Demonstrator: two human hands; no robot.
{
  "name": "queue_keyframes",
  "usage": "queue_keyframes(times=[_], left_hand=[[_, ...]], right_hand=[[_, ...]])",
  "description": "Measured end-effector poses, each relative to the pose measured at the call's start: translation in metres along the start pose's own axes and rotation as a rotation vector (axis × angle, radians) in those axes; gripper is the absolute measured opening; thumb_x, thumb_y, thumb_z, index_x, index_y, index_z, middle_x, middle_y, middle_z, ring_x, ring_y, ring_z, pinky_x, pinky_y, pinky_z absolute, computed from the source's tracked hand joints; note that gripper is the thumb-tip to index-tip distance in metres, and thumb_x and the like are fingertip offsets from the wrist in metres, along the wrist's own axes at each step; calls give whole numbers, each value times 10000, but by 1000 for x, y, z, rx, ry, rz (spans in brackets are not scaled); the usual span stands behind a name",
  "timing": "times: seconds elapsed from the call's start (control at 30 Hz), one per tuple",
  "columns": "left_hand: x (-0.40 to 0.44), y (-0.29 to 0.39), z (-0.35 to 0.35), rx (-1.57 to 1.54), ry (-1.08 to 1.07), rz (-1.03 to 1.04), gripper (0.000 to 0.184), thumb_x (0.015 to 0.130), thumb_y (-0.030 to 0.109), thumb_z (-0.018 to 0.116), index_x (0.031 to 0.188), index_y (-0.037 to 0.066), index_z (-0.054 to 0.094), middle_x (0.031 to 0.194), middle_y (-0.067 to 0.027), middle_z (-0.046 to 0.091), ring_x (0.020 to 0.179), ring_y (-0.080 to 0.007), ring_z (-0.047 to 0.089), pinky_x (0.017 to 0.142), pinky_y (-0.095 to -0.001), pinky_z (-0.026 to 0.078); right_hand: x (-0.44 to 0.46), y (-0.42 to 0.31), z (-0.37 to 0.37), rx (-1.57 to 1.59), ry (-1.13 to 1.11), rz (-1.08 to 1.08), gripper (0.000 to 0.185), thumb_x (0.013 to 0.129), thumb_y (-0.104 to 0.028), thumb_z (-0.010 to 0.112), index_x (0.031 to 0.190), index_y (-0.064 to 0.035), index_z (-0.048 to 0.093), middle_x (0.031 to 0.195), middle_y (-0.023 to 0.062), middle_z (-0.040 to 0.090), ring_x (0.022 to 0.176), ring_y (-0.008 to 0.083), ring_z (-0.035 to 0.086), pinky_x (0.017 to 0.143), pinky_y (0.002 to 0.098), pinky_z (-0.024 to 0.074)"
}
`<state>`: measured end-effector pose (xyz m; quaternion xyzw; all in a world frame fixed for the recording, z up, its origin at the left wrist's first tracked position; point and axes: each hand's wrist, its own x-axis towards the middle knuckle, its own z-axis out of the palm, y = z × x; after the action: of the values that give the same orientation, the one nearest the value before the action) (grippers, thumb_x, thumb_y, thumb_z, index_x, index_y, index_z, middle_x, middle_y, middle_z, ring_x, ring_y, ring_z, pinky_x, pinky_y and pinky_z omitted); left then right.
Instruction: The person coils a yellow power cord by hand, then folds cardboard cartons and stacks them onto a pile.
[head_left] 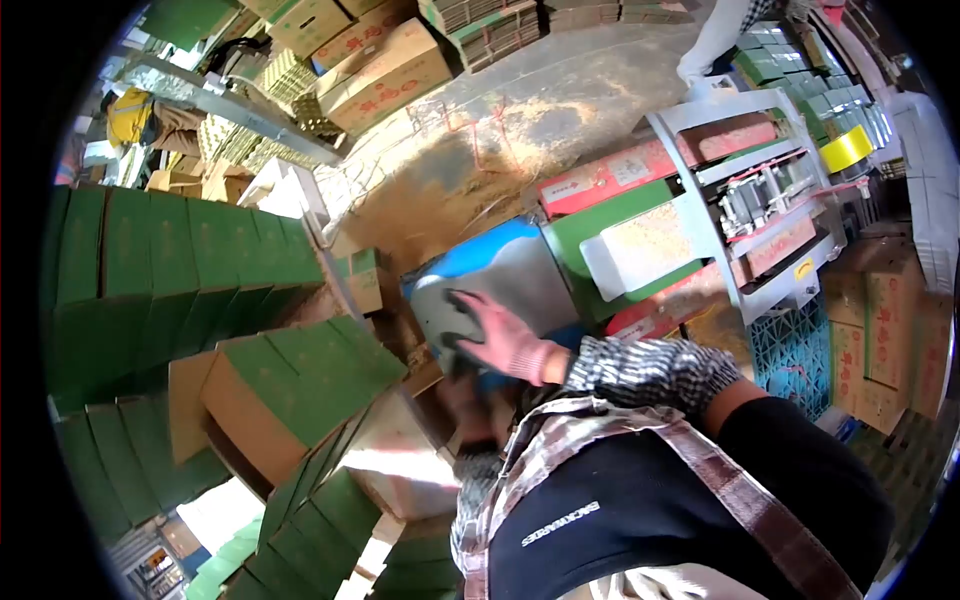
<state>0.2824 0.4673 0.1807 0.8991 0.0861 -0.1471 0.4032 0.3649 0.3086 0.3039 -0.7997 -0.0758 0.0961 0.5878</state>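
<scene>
My right hand (505, 338), in a pink glove with dark fingertips, is over a pale grey surface (520, 285) with blue edges. Its thumb and fingers are apart, and I see nothing held in it. Below it, close to my body, my left hand (462, 398) is dark and smeared by motion, so its fingers cannot be made out. Just left of that hand stands a green and brown carton (285, 390) with its flaps folded out. A green carton top (605, 230) between red rails (600, 185) adjoins the grey surface on the right.
A metal-framed machine (745, 200) with rollers and a yellow tape roll (846, 150) stands to the right. Green cartons (180, 245) are stacked at left. Brown cartons (385, 80) lie at the back. Another person's leg (708, 45) shows at top right. Debris covers the floor (440, 165).
</scene>
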Motion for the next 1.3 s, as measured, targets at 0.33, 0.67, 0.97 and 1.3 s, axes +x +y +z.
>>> queue_keyframes(times=[0.33,0.67,0.97,1.3], left_hand=[[-147,143,-328,-529,1572,228,541,982,418,392,1290,-20,464,1247,-133,535,1130,-255,520,1017,-398,375],[-51,129,-116,-210,733,175,539,704,-37,685,1205,12,492,1176,-134,555,1064,-254,564,941,-345,438],[17,8,-6,-43,494,-243,654,775,121,700,1328,-20,381,1234,-237,540,1099,-343,551,932,-394,440],[41,66,121,-85,-64,180,623,819,172,617,1359,-3,362,1340,-215,450,1202,-341,456,1026,-400,366]], right_hand=[[102,-127,159,582,-548,-268,629,833,-423,632,1295,-31,466,1309,213,481,1244,338,451,1025,404,379],[8,107,-94,975,-221,319,442,906,-151,543,1335,-71,475,1255,86,575,1110,174,555,956,301,445],[63,5,-67,-252,491,-310,576,791,-273,683,1301,-83,497,1261,117,533,1170,269,489,1020,375,366],[-51,45,-66,-490,45,-222,630,734,-327,701,1247,-19,503,1314,186,409,1258,337,372,1083,473,258]])
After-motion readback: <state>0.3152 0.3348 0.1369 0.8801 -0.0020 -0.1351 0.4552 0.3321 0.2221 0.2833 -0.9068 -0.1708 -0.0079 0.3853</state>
